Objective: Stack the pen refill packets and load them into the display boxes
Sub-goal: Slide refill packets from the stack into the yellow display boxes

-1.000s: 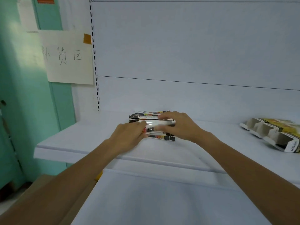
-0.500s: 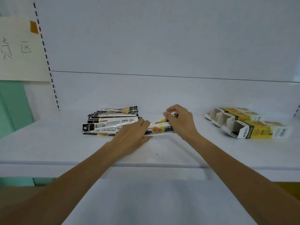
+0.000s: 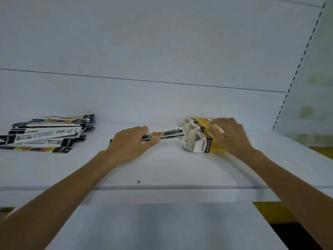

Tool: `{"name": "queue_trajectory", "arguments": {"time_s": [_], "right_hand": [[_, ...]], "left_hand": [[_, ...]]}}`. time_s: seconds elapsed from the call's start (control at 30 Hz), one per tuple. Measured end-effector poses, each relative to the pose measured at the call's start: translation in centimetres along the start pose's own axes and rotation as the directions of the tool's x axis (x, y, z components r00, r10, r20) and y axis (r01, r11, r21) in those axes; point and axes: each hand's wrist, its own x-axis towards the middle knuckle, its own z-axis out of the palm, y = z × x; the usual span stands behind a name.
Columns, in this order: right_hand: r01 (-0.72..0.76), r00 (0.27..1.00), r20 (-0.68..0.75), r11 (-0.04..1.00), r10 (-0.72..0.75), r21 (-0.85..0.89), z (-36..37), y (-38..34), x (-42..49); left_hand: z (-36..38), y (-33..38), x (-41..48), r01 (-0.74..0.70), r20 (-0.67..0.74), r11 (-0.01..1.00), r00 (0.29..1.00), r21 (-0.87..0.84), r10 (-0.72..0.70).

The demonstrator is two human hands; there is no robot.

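The held packets (image 3: 163, 134) lie as a slim bundle along the shelf (image 3: 162, 168), their near end wrapped by the left hand (image 3: 130, 144), whose fingers (image 3: 141, 129) curl over the far edge while the thumb closes on the near edge; their free end sticks out past those fingertips and reaches the open mouths of the display boxes (image 3: 199, 144), touching or just short of them, which I cannot tell; the right hand (image 3: 231, 137) lies over the box tops, its fingers (image 3: 213, 131) bent across the yellow cardboard, and whether they clamp it or only steady it cannot be told; the likely trouble, as I judge it, is the leading end catching a white divider and buckling, since the grip sits far back and the bundle is thin and bendy; the packets could also fan apart in the fingers and enter two slots; the light boxes may skid away from the push if the right hand presses too softly; the loose packets (image 3: 45, 135) sit in a ragged heap well beyond the left wrist, untouched, so much of the loading appears to remain
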Motion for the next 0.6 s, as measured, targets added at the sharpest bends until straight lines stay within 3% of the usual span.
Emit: {"name": "queue_trajectory", "arguments": {"time_s": [0.13,0.23,0.33,0.47,0.6], "right_hand": [[0.012,0.993,0.12,0.994,0.001,-0.108,-1.6,6.8,-1.0],[-0.012,0.969,0.247,0.998,0.026,-0.058,-1.1,8.7,-1.2],[0.018,0.975,0.22,1.0,-0.017,0.0,-0.6,9.0,-1.4],[0.018,0.986,0.163,1.0,-0.02,0.01,-0.3,9.2,-1.5],[0.018,0.988,0.151,1.0,-0.02,0.015,-0.1,9.1,-1.6]], "left_hand": [[1.1,2.9,0.8,0.133,0.014,0.986,0.991,-0.097,-0.132],[1.6,4.4,1.5,0.222,0.057,0.967,0.975,-0.122,-0.217],[2.0,5.3,2.2,0.278,0.108,0.959,0.956,-0.045,-0.272],[2.1,5.8,2.3,0.247,0.139,0.962,0.955,0.116,-0.261],[2.6,6.3,2.5,0.154,0.16,0.979,0.972,0.131,-0.174]]}}
